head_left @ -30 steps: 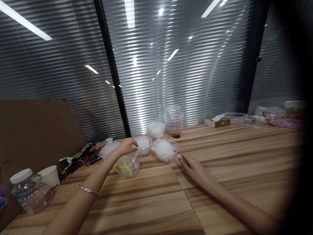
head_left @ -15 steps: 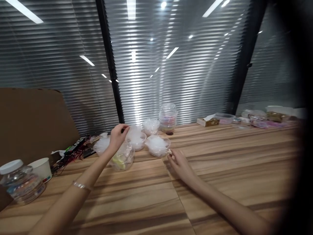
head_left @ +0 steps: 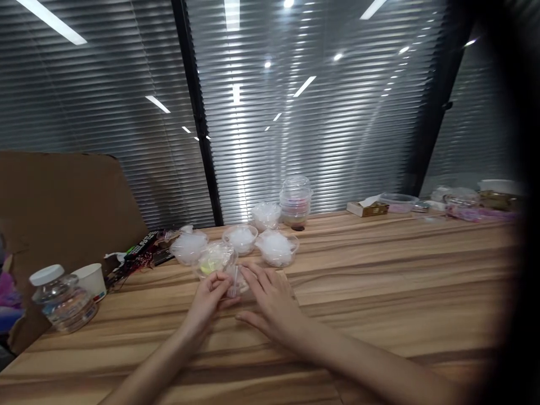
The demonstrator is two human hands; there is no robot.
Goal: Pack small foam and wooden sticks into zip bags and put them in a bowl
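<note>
My left hand point(head_left: 210, 295) is closed, its fingertips pinching the near side of a small clear plastic piece point(head_left: 233, 281). Close on the right, my right hand point(head_left: 270, 298) has its fingers spread low over the table, fingertips beside that clear piece. Just beyond both hands is a clear wrapped bowl with yellow-green content point(head_left: 212, 260). Bowls of white fluffy material stand behind it: one at the left point(head_left: 188, 246), one in the middle point(head_left: 241, 238), one at the right point(head_left: 277, 248) and one farther back point(head_left: 266, 215).
Stacked clear tubs point(head_left: 296, 201) stand by the window. A clear jar with a white lid point(head_left: 65, 304), a paper cup point(head_left: 91, 281) and dark cables point(head_left: 139, 251) lie left. A tissue box point(head_left: 367, 208) and a shallow plastic container point(head_left: 399, 203) are back right.
Both hands have drawn nearer to me and come together in front of the yellow-green bowl. My left hand has left the middle white bowl, and my right hand has moved left.
</note>
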